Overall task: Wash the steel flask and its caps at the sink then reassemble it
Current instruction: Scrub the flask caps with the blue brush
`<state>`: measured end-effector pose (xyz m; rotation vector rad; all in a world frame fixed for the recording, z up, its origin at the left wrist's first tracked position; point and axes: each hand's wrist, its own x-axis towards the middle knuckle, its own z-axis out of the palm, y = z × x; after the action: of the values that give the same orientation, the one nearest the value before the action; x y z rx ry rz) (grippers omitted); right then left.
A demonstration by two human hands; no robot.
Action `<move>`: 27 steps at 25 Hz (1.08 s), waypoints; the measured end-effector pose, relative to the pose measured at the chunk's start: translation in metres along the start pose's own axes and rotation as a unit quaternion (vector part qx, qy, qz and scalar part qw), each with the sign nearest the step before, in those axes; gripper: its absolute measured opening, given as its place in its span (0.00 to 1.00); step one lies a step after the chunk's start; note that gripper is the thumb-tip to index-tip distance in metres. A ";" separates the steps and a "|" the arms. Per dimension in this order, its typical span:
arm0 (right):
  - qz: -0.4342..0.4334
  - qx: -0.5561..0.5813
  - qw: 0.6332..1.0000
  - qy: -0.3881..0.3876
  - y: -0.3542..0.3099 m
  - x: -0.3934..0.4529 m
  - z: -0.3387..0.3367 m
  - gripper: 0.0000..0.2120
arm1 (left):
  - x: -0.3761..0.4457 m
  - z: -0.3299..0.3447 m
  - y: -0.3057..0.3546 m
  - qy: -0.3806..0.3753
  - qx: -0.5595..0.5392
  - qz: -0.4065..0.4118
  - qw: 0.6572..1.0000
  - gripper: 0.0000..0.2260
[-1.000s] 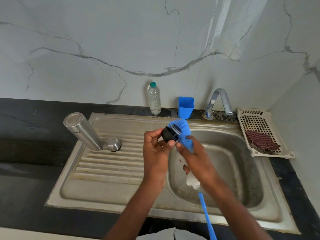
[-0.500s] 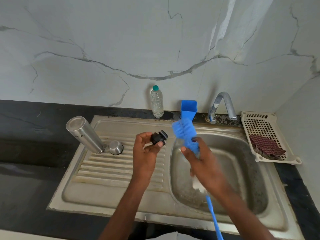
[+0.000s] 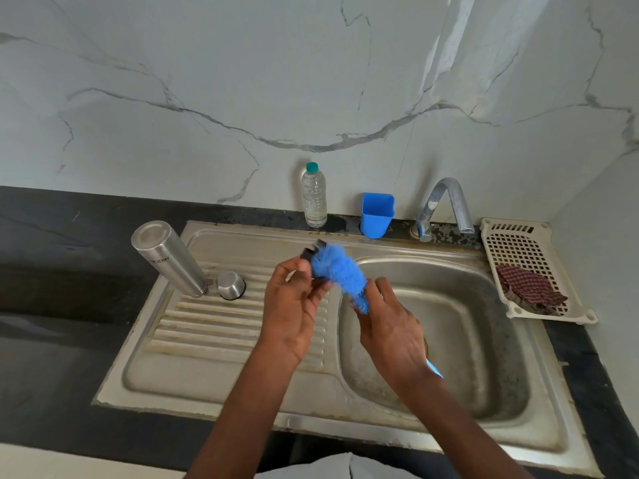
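— What is the head camera showing in your hands?

— My left hand (image 3: 294,312) is pinching the small black inner cap (image 3: 313,253) between thumb and fingertips, holding it up over the ribbed drainboard of the sink (image 3: 214,344). My right hand (image 3: 394,330) is gripping the blue bottle brush (image 3: 340,271) with fingers curled round the stem just below the bristles, and the bristle head is pressing against the cap, covering most of it. A bit of the blue handle is sticking out behind my right wrist, above the basin.

— And the flask itself?

— The steel flask (image 3: 169,259) is standing mouth down and leaning on the far left corner of the drainboard, its flat base pointing up toward the camera. Its steel outer cap (image 3: 231,285) is sitting just beside it on the drainboard, touching or nearly touching the flask's lower end; I cannot tell which.

— Anything else around you?

— Along the back of the dark desk (image 3: 52,271) a clear plastic water bottle (image 3: 314,197) with a green lid is standing upright, and a blue cup (image 3: 377,216) is standing between it and the tap (image 3: 446,205). To the right of the basin a cream plastic tray (image 3: 518,243) is holding a crumpled checked cloth (image 3: 530,288). The wall (image 3: 311,81) behind is white marble with grey veins.
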<state>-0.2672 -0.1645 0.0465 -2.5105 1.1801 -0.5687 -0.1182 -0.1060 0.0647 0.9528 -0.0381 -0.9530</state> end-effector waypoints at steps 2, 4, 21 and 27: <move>-0.004 0.001 1.000 -0.025 0.011 -0.011 0.010 0.19 | 0.006 -0.008 0.004 0.028 -0.042 -0.053 0.997 0.04; -0.002 0.048 0.998 -0.029 0.017 -0.017 0.018 0.16 | 0.008 -0.018 -0.002 0.050 -0.006 -0.063 0.997 0.07; 0.139 0.245 0.916 -0.286 0.008 0.032 0.043 0.26 | 0.104 -0.127 -0.025 0.070 0.687 0.103 0.715 0.16; 0.257 0.353 0.873 -0.219 0.037 0.039 0.044 0.19 | 0.105 -0.135 -0.028 0.039 0.698 0.105 0.708 0.20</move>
<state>-0.2475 -0.2133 0.0004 -1.5103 1.1200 -0.2037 -0.0168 -0.0947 -0.0756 2.3255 -0.8959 -0.5359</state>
